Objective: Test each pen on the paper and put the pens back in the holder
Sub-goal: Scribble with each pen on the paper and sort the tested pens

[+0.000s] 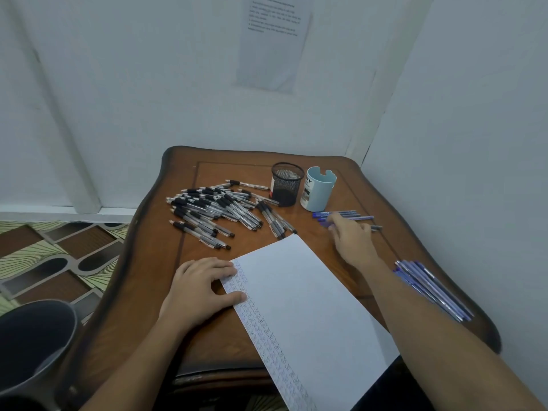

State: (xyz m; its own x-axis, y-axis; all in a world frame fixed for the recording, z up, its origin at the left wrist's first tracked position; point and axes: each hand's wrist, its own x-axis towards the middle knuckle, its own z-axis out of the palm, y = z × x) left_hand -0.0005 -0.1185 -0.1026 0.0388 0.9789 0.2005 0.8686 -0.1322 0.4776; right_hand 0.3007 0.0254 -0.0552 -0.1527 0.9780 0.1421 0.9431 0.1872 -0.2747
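Observation:
A white paper [302,304] with rows of pen marks along its left edge lies on the wooden table [207,330]. My left hand [198,289] rests flat on the paper's upper left corner. My right hand [353,240] reaches over a few blue pens [345,216] lying in front of the holders, fingers touching them; whether it grips one is hidden. A black mesh holder [286,183] and a light blue holder [317,189] stand at the back. A pile of several black-grip pens [213,212] lies to the left.
Another bundle of blue pens [433,290] lies near the table's right edge beside my right forearm. White walls close in behind and to the right. A dark round bin [29,342] stands at lower left on the patterned floor.

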